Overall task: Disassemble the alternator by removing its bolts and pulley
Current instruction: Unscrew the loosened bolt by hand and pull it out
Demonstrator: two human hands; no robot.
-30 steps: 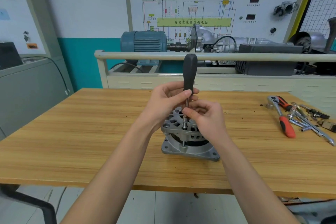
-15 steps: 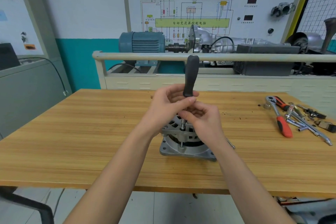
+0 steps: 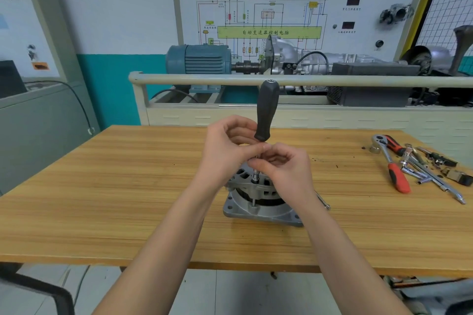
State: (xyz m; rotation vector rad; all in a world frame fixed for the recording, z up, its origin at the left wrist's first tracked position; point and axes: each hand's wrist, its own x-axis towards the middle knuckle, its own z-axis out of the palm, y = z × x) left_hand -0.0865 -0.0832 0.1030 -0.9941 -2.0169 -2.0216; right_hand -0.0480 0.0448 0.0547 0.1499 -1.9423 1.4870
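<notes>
The grey alternator (image 3: 258, 210) stands on its square flange in the middle of the wooden table (image 3: 102, 199). A driver with a black handle (image 3: 266, 110) stands upright over a bolt (image 3: 255, 179) on the near edge of the housing. My left hand (image 3: 227, 146) pinches the driver's thin shaft just below the handle. My right hand (image 3: 284, 166) pinches the shaft lower down, above the socket tip. My hands hide most of the alternator's top, and no pulley shows. A loose bolt (image 3: 323, 201) lies on the table right of the flange.
A red-handled ratchet (image 3: 393, 166), chrome extension bars (image 3: 432, 179) and small parts lie at the table's right end. Behind the table runs a beige rail (image 3: 332, 82) with a blue motor (image 3: 199, 59) and gearbox. A dark chair edge (image 3: 38, 291) sits at the lower left.
The driver has risen a little and its handle leans slightly to the right. My fingers have shifted along the shaft, the left thumb now lower under the handle. The alternator has stayed put.
</notes>
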